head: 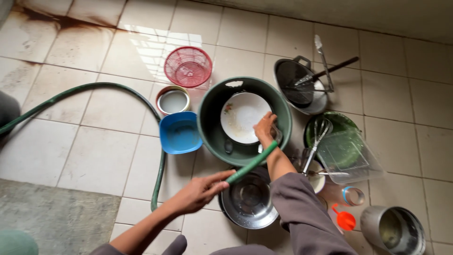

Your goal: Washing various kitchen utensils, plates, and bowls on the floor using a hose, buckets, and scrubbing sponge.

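Hose (94, 92): green, curving over tiled floor from far left, end running diagonally up-right into green basin (207, 111). Left hand (200, 191): closed round hose near its end. Right hand (264, 126): nearer, fingers curled on white plate (240, 115) inside basin.

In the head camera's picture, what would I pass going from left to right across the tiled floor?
Green hose → blue tub → big green basin holding a white plate → whisk → clear plastic box → metal pot.
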